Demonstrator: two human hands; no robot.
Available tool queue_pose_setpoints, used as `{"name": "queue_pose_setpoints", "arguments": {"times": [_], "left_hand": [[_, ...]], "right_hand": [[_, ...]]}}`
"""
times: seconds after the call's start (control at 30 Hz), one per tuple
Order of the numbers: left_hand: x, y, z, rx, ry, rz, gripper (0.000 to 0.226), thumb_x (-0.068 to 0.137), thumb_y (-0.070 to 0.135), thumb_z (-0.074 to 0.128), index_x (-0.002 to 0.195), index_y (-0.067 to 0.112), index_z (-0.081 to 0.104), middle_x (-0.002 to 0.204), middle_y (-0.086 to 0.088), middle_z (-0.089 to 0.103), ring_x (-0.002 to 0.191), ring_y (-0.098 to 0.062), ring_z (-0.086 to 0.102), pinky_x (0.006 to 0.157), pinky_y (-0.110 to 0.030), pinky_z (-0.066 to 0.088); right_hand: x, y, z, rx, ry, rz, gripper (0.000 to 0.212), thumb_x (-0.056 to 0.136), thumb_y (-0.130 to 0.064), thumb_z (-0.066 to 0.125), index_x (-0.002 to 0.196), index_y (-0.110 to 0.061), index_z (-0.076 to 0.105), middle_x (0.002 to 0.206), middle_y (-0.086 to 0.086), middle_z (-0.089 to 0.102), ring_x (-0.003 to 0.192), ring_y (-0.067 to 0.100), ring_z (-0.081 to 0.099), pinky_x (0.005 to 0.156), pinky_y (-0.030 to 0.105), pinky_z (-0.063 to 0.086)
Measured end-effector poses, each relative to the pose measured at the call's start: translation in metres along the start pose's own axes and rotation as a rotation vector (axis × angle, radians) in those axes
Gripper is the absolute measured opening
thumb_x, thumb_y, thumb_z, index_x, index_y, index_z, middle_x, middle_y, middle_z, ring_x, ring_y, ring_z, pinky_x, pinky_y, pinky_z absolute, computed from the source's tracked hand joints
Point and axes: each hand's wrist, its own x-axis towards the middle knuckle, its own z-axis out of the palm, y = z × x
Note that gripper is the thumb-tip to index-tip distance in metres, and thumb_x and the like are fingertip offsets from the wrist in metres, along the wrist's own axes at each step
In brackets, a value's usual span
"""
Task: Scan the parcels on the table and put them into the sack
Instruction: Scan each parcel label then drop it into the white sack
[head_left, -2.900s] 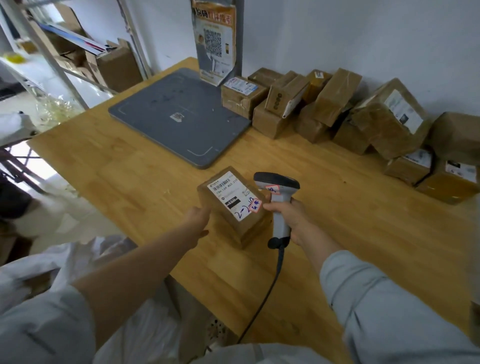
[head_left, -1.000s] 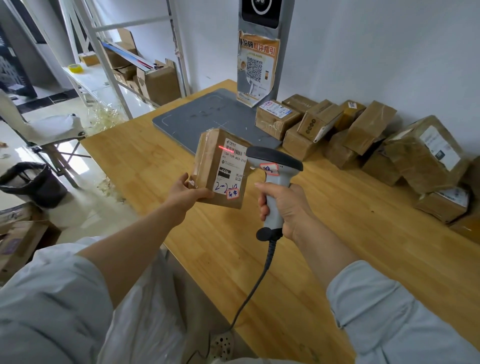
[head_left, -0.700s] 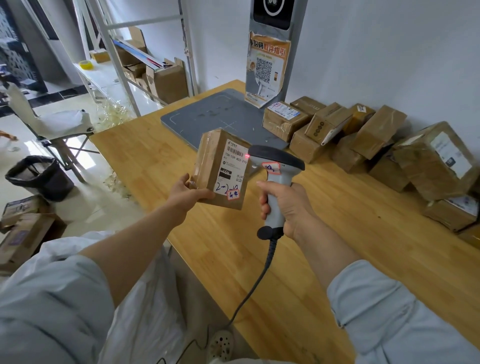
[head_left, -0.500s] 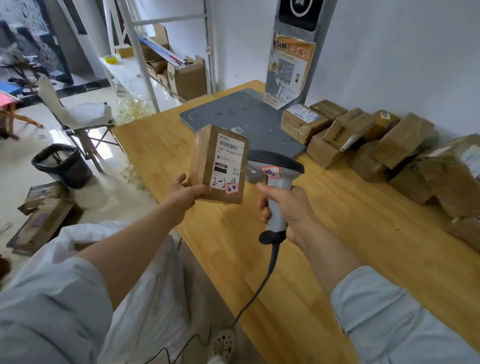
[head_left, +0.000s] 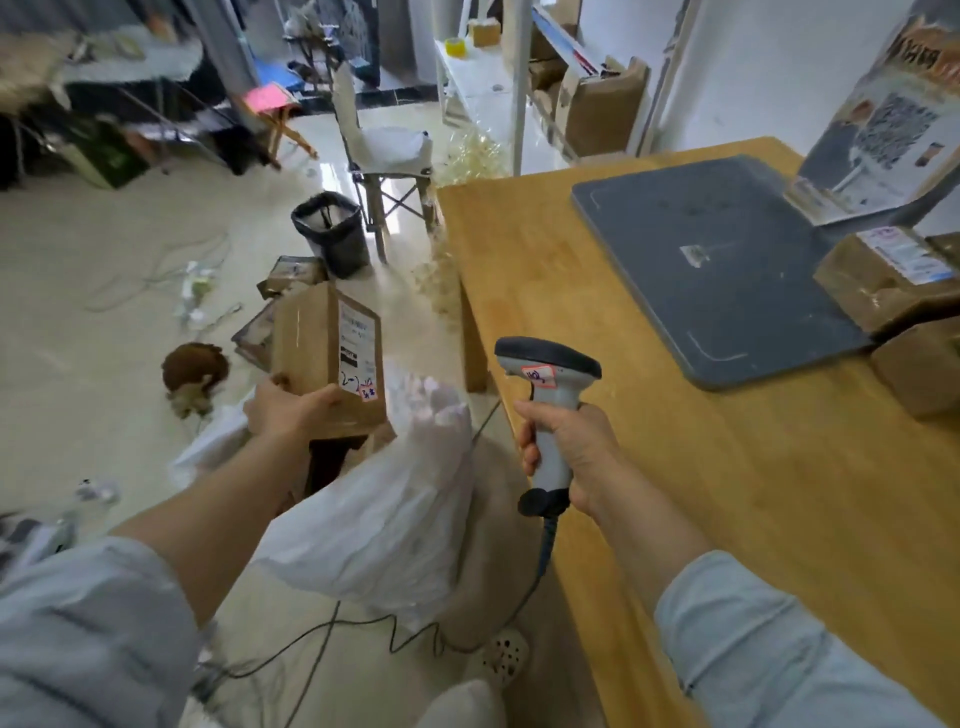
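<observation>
My left hand (head_left: 288, 413) grips a brown cardboard parcel (head_left: 322, 358) by its lower end, its white label facing right. The parcel hangs off the table's left side, just above the open mouth of a white sack (head_left: 384, 509) on the floor. My right hand (head_left: 569, 447) holds a grey handheld scanner (head_left: 548, 379) upright over the table's front left edge, its black cable trailing down to the floor. More taped parcels (head_left: 883, 280) sit at the right on the wooden table (head_left: 675, 467).
A dark grey scale plate (head_left: 717, 260) lies on the table with a poster stand (head_left: 893, 130) behind it. On the floor are a black bin (head_left: 330, 231), a folding chair (head_left: 384, 150), flat boxes, scraps and shelving beyond.
My view has swung left. My left hand has carried the parcel from in front of the scanner off the table to above the sack. The scanner's red light is gone.
</observation>
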Motion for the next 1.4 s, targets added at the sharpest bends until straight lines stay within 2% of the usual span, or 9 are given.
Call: {"name": "queue_pose_setpoints", "arguments": {"times": [0.1, 0.27, 0.47, 0.57, 0.67, 0.8, 0.9, 1.0, 1.4], "left_hand": [[0.02, -0.018, -0.011, 0.127, 0.102, -0.047, 0.11, 0.022, 0.068, 0.072, 0.119, 0.021, 0.05, 0.114, -0.007, 0.059, 0.104, -0.029, 0.06, 0.083, -0.049, 0.056], [0.02, -0.033, -0.013, 0.381, 0.023, -0.174, 0.07, 0.06, 0.056, 0.078, 0.114, 0.017, 0.057, 0.108, -0.012, 0.062, 0.093, -0.033, 0.061, 0.082, -0.046, 0.055], [0.045, -0.057, 0.005, 0.557, 0.037, -0.083, 0.081, 0.052, 0.054, 0.078, 0.122, 0.025, 0.048, 0.121, -0.012, 0.052, 0.113, -0.036, 0.048, 0.093, -0.055, 0.047], [0.043, -0.048, 0.013, 0.644, -0.082, -0.038, 0.065, 0.071, 0.049, 0.074, 0.125, 0.023, 0.049, 0.125, -0.012, 0.048, 0.117, -0.035, 0.043, 0.1, -0.048, 0.041], [0.042, -0.045, 0.02, 0.662, -0.255, -0.031, 0.063, 0.069, 0.056, 0.062, 0.123, 0.025, 0.056, 0.128, -0.008, 0.052, 0.116, -0.03, 0.047, 0.101, -0.039, 0.04], [0.029, -0.023, 0.04, 0.693, -0.239, 0.103, 0.048, 0.09, 0.042, 0.053, 0.134, 0.022, 0.054, 0.139, -0.006, 0.051, 0.128, -0.029, 0.043, 0.106, -0.037, 0.036], [0.012, 0.008, 0.062, 0.631, -0.237, 0.23, 0.042, 0.088, 0.036, 0.043, 0.122, 0.016, 0.057, 0.132, -0.012, 0.055, 0.12, -0.028, 0.049, 0.102, -0.041, 0.041], [-0.028, 0.045, 0.09, 0.565, -0.219, 0.329, 0.051, 0.092, 0.027, 0.055, 0.142, 0.018, 0.046, 0.15, -0.014, 0.035, 0.138, -0.03, 0.031, 0.111, -0.042, 0.032], [-0.234, 0.128, 0.251, 0.594, -0.698, 0.856, 0.06, 0.092, 0.023, 0.057, 0.148, 0.025, 0.035, 0.154, -0.006, 0.028, 0.139, -0.024, 0.029, 0.111, -0.039, 0.034]], "right_hand": [[0.016, 0.007, 0.017, -0.04, -0.021, 0.037, 0.017, 0.084, -0.011, 0.069, 0.073, -0.005, 0.058, 0.053, 0.007, 0.056, 0.039, 0.015, 0.046, 0.042, 0.024, 0.042], [0.043, 0.016, 0.034, -0.104, -0.044, 0.105, 0.016, 0.085, -0.011, 0.069, 0.077, -0.005, 0.057, 0.056, 0.009, 0.055, 0.04, 0.016, 0.046, 0.042, 0.025, 0.042], [0.068, 0.025, 0.046, -0.134, -0.05, 0.174, 0.018, 0.086, -0.009, 0.066, 0.072, -0.004, 0.055, 0.053, 0.008, 0.054, 0.04, 0.015, 0.045, 0.042, 0.024, 0.042], [0.075, 0.027, 0.048, -0.139, -0.052, 0.179, 0.019, 0.086, -0.009, 0.066, 0.071, -0.005, 0.056, 0.052, 0.007, 0.054, 0.038, 0.015, 0.046, 0.041, 0.024, 0.043], [0.079, 0.028, 0.047, -0.136, -0.054, 0.195, 0.017, 0.086, -0.01, 0.066, 0.073, -0.005, 0.056, 0.053, 0.007, 0.055, 0.039, 0.014, 0.046, 0.042, 0.024, 0.043], [0.076, 0.026, 0.039, -0.092, -0.041, 0.216, 0.016, 0.086, -0.011, 0.067, 0.075, -0.006, 0.055, 0.053, 0.007, 0.055, 0.039, 0.014, 0.047, 0.043, 0.024, 0.044], [0.069, 0.02, 0.027, -0.031, 0.001, 0.2, 0.018, 0.086, -0.009, 0.066, 0.073, -0.006, 0.054, 0.052, 0.006, 0.054, 0.038, 0.014, 0.046, 0.042, 0.023, 0.043], [0.059, 0.012, 0.006, 0.055, 0.061, 0.183, 0.019, 0.086, -0.008, 0.067, 0.074, -0.006, 0.052, 0.051, 0.006, 0.053, 0.037, 0.015, 0.045, 0.041, 0.023, 0.041], [-0.037, -0.016, -0.173, 0.383, 0.467, -0.035, 0.022, 0.085, -0.019, 0.071, 0.086, 0.001, 0.061, 0.059, 0.013, 0.062, 0.047, 0.022, 0.059, 0.052, 0.031, 0.053]]}}
